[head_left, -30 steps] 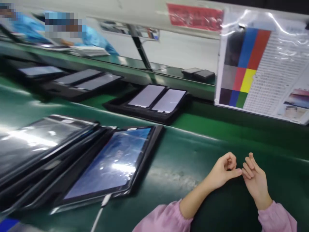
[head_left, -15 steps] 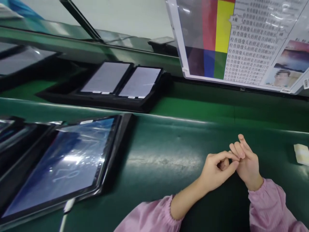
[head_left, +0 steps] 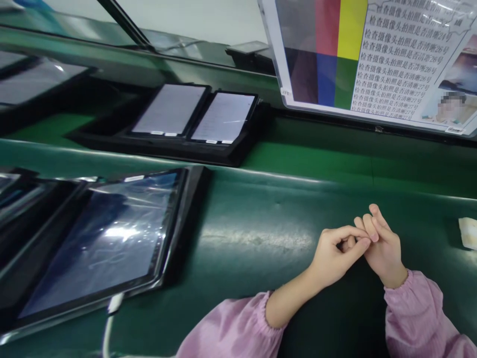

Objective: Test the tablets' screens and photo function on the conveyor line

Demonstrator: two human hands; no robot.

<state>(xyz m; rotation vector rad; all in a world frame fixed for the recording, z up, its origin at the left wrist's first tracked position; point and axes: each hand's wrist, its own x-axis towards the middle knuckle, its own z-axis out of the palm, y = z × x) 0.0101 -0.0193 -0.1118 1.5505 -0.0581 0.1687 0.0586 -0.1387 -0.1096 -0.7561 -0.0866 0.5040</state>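
My left hand (head_left: 332, 254) reaches in from the left, its thumb and index finger pressed together against the fingers of my right hand (head_left: 384, 249). The right hand has most of its fingers curled in, while one finger points up and away. The fingertips meet above the dark green table mat (head_left: 257, 214). Whatever may lie between them is hidden or too small to make out. Both forearms wear pink sleeves with gathered cuffs.
A large lit tablet (head_left: 108, 243) with a white cable (head_left: 108, 325) lies at left in a black stand. Behind, two smaller tablets (head_left: 225, 117) rest in a black holder. A colour-and-text chart (head_left: 395, 64) stands at back right. A small pale block (head_left: 468, 232) sits at the right edge.
The view has shifted slightly. My hands keep nearly the same hold, fingertips still together. Pale digits seen on the large tablet's screen earlier no longer show.
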